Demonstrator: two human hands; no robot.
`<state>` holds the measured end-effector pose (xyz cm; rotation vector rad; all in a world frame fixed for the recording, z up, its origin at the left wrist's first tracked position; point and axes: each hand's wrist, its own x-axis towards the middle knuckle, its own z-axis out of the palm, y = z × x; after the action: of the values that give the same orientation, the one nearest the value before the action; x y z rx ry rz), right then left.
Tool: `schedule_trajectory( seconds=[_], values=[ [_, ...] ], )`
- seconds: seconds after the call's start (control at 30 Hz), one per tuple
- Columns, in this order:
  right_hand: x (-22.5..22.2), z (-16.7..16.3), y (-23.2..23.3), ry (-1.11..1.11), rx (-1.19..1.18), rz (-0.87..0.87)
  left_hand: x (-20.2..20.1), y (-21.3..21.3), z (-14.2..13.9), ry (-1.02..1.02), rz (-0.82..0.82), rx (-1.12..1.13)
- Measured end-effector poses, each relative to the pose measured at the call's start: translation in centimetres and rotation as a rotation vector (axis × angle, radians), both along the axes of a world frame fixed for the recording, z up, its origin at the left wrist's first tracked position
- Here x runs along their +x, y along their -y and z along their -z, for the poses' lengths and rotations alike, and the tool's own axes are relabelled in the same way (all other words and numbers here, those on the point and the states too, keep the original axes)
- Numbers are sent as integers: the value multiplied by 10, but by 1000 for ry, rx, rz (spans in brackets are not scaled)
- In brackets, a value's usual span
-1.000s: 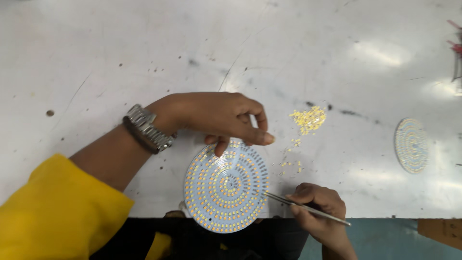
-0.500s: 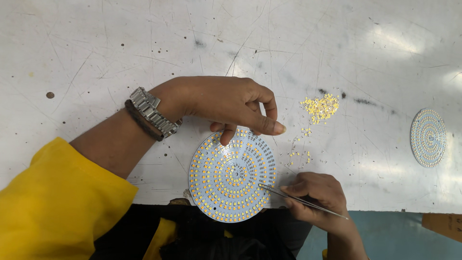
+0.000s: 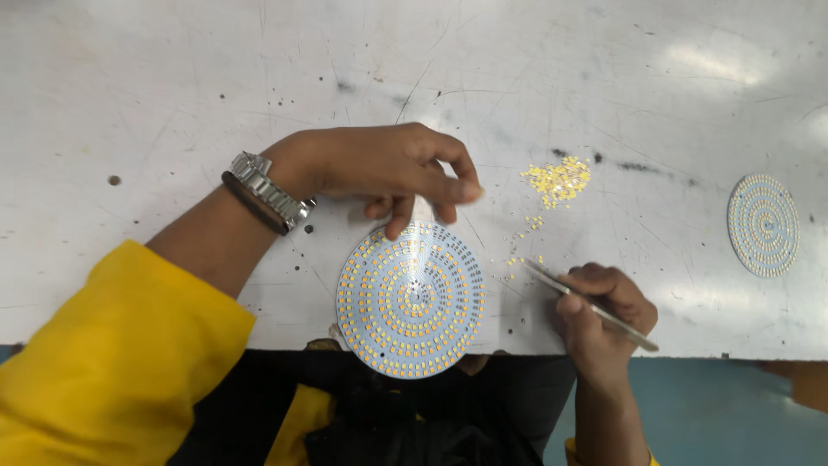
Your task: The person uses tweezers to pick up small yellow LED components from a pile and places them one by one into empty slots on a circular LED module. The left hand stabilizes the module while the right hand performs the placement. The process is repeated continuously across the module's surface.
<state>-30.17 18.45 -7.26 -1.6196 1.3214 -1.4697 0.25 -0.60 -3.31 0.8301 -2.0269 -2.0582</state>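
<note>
The right hand is nearest, at the front edge of the counter. Its grip is closed on thin metal tweezers. The tweezers lie across the fingers. Their pointed end sticks out toward the left, just past the fingertips. The tip sits a little way from the round board, not touching it.

The round board is a flat white disc covered in rings of small yellow dots. It lies to the left of the right hand. Its near part hangs over the front edge of the counter.

The left hand is just behind the board. Its fingertips press on the far rim of the board. The thumb and first finger are pinched together, and it is too blurry to tell if they hold anything. A metal watch is on that wrist, with a yellow sleeve behind it.

A little pile of tiny yellow chips lies beyond the right hand, with a few loose ones trailing toward the tweezers.

A second round board lies far off to the right.
</note>
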Motion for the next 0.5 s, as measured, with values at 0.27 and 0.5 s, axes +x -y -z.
schedule_trajectory(
  seconds=[0.27, 0.5],
  values=[
    [11, -2, 11, 42, 57, 147, 61, -83, -70, -796, -536, -85],
    [15, 5, 17, 12, 44, 143, 70, -246, 51, -419, -266, 536]
  ],
)
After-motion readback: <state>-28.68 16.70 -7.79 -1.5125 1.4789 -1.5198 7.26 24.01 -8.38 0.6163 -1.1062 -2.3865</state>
